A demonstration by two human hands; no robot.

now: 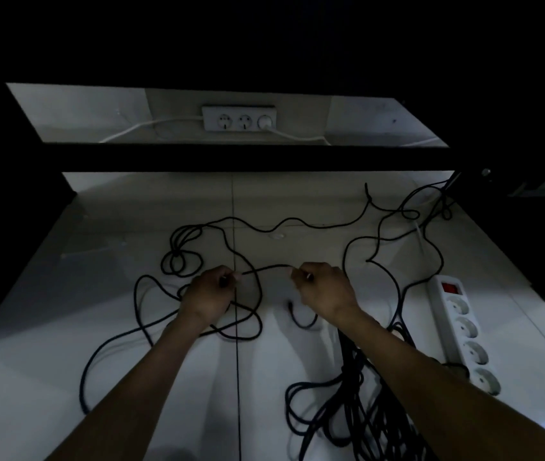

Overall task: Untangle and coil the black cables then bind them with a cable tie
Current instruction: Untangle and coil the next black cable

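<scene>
A long black cable (pixel 297 222) sprawls in loose loops over the pale floor, dim light all around. My left hand (pixel 209 292) pinches one stretch of it and my right hand (pixel 326 289) pinches the same stretch a short way to the right, so a taut piece (pixel 266 268) runs between them. Small tangled loops (pixel 181 257) lie beyond my left hand. A thick bundle of black cables (pixel 357 404) lies under my right forearm. No cable tie is visible.
A white power strip (pixel 464 331) with a red switch lies on the floor at the right. A wall socket panel (pixel 239 118) with white cords sits at the back. A dark crossbar (pixel 231 158) and dark furniture frame the floor area.
</scene>
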